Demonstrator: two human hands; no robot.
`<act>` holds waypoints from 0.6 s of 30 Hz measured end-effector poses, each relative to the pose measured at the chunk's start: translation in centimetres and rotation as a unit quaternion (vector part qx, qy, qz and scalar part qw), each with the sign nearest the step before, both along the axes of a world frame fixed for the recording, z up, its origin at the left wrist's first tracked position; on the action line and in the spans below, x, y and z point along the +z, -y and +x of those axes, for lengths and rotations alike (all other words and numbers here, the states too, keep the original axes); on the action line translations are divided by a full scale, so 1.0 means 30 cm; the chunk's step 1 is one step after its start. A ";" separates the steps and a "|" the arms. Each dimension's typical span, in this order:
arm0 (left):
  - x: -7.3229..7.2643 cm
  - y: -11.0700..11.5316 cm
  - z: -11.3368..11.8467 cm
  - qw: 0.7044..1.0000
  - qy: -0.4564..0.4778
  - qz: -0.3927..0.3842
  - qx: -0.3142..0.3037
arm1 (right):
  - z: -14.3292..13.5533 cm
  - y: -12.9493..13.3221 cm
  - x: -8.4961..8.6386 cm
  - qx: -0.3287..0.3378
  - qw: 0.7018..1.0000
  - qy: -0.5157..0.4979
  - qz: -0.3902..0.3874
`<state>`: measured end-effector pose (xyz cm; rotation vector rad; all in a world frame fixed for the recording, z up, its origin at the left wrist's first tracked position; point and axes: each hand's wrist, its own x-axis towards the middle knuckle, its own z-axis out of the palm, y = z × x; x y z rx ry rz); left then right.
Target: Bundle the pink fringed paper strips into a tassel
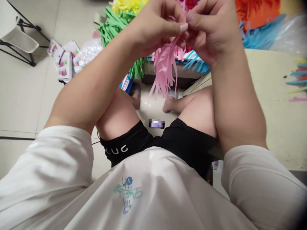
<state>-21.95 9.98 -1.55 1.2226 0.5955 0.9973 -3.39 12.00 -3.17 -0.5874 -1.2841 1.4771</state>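
Up at chest height, left hand (155,25) and right hand (211,28) meet fingertip to fingertip, both pinched shut on the top of the pink fringe (164,68), whose strips hang straight down from the grip toward the knees, equally near both.

pink fringe (164,68), green fringe (112,25), black shorts (182,140)

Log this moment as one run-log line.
left hand: pinching pink fringed paper | right hand: pinching same | beside: green fringe, table
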 end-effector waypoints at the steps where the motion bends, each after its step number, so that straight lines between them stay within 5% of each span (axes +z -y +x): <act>1: 0.007 0.007 0.005 1.000 -0.012 0.010 0.012 | -0.001 0.003 0.001 -0.004 1.000 0.006 -0.002; 4: 0.001 0.002 0.011 0.999 -0.041 0.005 0.027 | 0.010 0.009 0.011 -0.018 0.999 0.027 -0.018; 11: -0.066 -0.053 -0.040 0.992 -0.050 -0.062 -0.094 | 0.113 0.000 0.043 0.091 0.985 0.144 0.004; 18: -0.097 -0.057 -0.050 0.982 0.009 -0.070 -0.177 | 0.138 -0.008 0.043 0.079 0.978 0.191 0.034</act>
